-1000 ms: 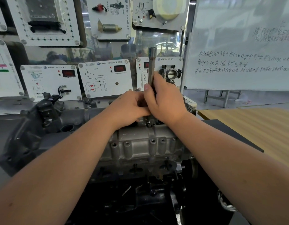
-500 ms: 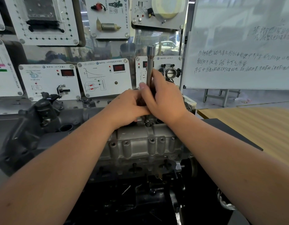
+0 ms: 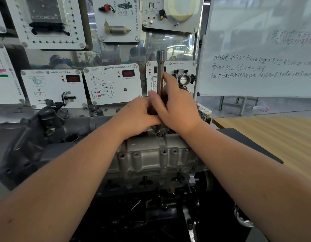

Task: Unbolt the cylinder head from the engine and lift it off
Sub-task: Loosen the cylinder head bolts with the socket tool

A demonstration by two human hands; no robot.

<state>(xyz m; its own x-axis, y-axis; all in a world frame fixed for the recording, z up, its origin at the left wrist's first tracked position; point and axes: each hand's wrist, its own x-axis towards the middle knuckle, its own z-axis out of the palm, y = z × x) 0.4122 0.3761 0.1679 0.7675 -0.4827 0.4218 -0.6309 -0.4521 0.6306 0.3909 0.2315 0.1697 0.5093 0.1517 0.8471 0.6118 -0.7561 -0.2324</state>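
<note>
Both your left hand (image 3: 139,116) and right hand (image 3: 175,105) are wrapped around the long socket tool (image 3: 159,72), upright on a bolt atop the cylinder head (image 3: 151,158), which still sits on the engine below. The head looks like heavy, rigid cast metal, likely oily. For the lift, I'd grip under its two ends.

White instrument panels (image 3: 112,82) are mounted across the wall from nine to twelve o'clock. A whiteboard (image 3: 259,49) bearing handwritten lines is seen at two o'clock. A wooden table (image 3: 277,135) is seen at three o'clock, beneath it.
</note>
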